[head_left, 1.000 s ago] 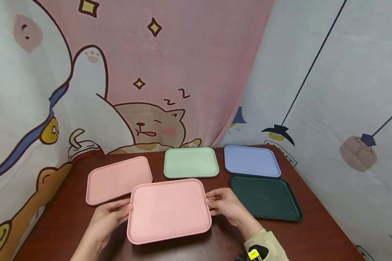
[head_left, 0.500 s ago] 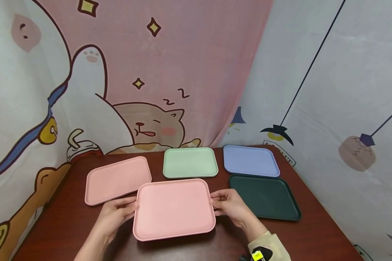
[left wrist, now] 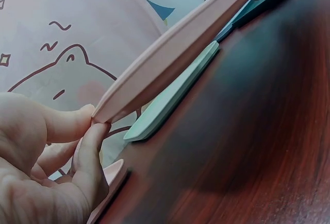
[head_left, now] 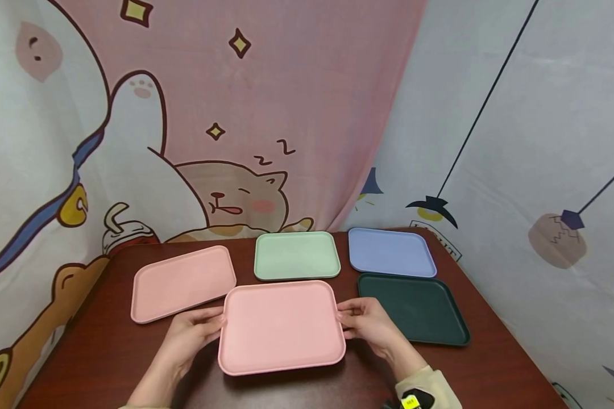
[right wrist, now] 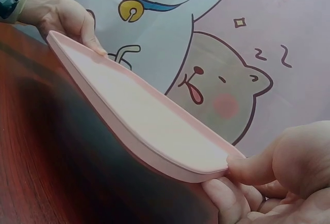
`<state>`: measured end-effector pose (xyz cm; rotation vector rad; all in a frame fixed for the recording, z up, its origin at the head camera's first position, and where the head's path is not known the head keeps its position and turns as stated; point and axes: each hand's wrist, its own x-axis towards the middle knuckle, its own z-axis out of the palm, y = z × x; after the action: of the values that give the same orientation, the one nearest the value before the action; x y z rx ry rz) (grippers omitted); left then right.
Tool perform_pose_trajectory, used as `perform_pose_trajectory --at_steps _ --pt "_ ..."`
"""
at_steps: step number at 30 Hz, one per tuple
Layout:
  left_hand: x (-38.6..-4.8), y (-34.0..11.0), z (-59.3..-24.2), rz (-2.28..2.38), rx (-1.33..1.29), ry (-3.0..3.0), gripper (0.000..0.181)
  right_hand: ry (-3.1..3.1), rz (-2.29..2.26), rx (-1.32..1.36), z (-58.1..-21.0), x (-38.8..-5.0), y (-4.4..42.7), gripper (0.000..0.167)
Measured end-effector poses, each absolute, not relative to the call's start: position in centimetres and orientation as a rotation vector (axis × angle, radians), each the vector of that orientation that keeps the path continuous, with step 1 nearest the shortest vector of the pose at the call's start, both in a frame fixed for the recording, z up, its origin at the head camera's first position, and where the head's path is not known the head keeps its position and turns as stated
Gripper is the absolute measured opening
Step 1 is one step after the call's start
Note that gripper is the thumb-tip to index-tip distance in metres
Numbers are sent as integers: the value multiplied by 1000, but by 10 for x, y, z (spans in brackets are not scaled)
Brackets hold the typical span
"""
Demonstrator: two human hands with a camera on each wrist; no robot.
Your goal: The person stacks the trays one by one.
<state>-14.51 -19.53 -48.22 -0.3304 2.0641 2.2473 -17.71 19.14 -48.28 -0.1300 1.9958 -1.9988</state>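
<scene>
A pink rectangular tray (head_left: pixel 282 328) is held above the table near its front, between both hands. My left hand (head_left: pixel 190 339) pinches its left short edge, and in the left wrist view the thumb presses on the rim with fingers beneath. On the opposite short edge, my right hand (head_left: pixel 372 328) grips the rim, thumb on top and fingers under it, as the right wrist view (right wrist: pixel 278 175) shows. Table surface shows under the tray (left wrist: pixel 180 54) in the left wrist view, so it is off the wood.
Another pink tray (head_left: pixel 181 284) lies at the left of the brown table (head_left: pixel 491 369). A mint green tray (head_left: pixel 297 255) lies at the back middle. A blue tray (head_left: pixel 391 252) and a dark green tray (head_left: pixel 414 308) lie at the right. A printed curtain (head_left: pixel 307 113) hangs behind.
Both hands have carried the held pink tray to the right, off the front of the left pink tray. The other trays have stayed where they lay.
</scene>
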Motion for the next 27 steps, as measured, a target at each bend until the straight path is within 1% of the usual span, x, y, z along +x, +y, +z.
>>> perform_pose_trajectory --at_steps 20,27 --pt "-153 -179 -489 2238 -326 2073 32 2040 -2001 -108 -490 -172 202 33" --pt "-156 -174 -493 2217 -330 2110 30 2139 -1962 -128 -491 -170 205 29"
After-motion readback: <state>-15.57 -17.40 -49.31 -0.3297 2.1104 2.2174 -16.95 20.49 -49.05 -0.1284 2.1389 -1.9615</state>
